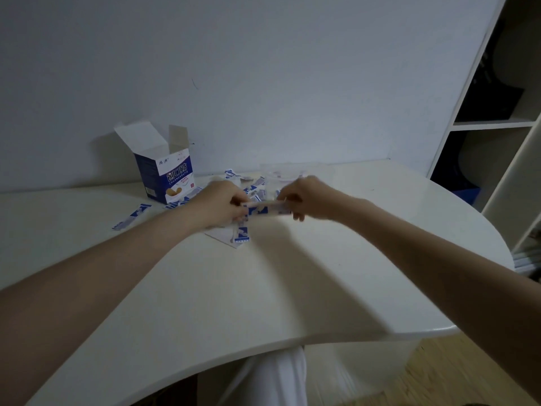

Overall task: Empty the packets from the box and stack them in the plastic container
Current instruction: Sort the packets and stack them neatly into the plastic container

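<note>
A blue and white box [166,177] stands open and upright at the back left of the white table [263,288]. Several blue and white packets [254,186] lie scattered behind my hands. A small stack of packets [265,210] is held level between my hands: my left hand [218,205] pinches its left end and my right hand [304,196] pinches its right end. One packet [242,233] lies just below my left hand, another [131,219] lies far left. The clear plastic container [288,171] sits behind my right hand, hard to make out.
A white wall rises right behind the table. White shelving [497,124] with dark items stands at the right. The table's curved front edge runs near my lap, with wooden floor [456,373] below right.
</note>
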Demonstrator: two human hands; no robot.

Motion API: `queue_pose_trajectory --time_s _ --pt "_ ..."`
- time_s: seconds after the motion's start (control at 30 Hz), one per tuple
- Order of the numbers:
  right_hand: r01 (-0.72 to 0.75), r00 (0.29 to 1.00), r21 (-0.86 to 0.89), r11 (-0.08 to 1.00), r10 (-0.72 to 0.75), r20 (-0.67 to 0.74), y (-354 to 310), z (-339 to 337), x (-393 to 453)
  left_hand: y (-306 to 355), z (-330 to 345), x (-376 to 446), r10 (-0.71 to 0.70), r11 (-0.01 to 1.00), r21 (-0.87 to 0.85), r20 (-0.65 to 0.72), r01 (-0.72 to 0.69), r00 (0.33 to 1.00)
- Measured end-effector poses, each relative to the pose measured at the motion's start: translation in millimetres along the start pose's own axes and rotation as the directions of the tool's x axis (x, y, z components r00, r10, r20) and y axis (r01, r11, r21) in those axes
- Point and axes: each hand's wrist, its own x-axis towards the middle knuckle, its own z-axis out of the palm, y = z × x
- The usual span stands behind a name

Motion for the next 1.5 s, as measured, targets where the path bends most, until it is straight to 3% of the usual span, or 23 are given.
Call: queue_pose_trajectory --time_s 0.07,0.13,0.17,0.23,0.33,0.43,0.53,0.67,0.83,0.93,1.1,1.27,1.5 --pt "-0.039 0.983 0.087 0.995 0.054 -0.175 6 -23 7 4 -13 12 -0.056 0.971 -0.238 -0.134 0.023 0.989" --pt "-0.055 0.951 0.221 0.974 0.118 -0.285 11 -45 13 10 -24 27 -0.141 0.847 -0.531 -0.181 0.024 0.973" --pt "-0.068 0.941 0.274 0.959 0.153 -0.303 13 -55 17 14 -28 36 -0.168 0.794 -0.607 -0.188 0.020 0.968" --pt "-0.126 0.928 0.322 0.938 0.227 -0.297 22 -68 26 23 -33 55 -0.190 0.781 -0.624 -0.204 0.022 0.960" --pt "-0.276 0.921 0.297 0.914 0.340 -0.189 37 -78 41 36 -36 84 -0.139 0.943 -0.328 -0.209 0.065 0.968" --pt "-0.436 0.897 0.234 0.869 0.442 0.032 46 -76 58 50 -28 108 -0.092 0.995 0.045 -0.054 0.094 0.994" --pt "-0.514 0.849 0.125 0.849 0.482 0.214 53 -68 75 59 -14 128 -0.088 0.948 0.312 0.082 0.059 0.993" --pt "-0.532 0.807 0.041 0.846 0.492 0.326 57 -59 87 62 -2 143 -0.135 0.884 0.467 0.228 0.013 0.964" --pt "-0.493 0.762 -0.165 0.854 0.516 0.392 56 -48 96 72 5 141 -0.192 0.788 0.615 0.213 0.022 0.958" --pt "-0.454 0.772 -0.242 0.857 0.514 0.373 61 -43 99 69 10 142 -0.210 0.765 0.644 0.263 -0.009 0.942" --pt "-0.318 0.778 -0.475 0.821 0.512 0.364 50 -40 93 65 17 148 -0.316 0.878 0.460 0.341 0.136 0.885" --pt "-0.281 0.745 -0.496 0.822 0.512 0.427 46 -37 94 66 19 150 -0.330 0.911 0.370 0.391 0.181 0.859" --pt "-0.226 0.784 -0.573 0.788 0.496 0.373 47 -36 94 67 16 148 -0.342 0.892 0.422 0.385 0.166 0.857"
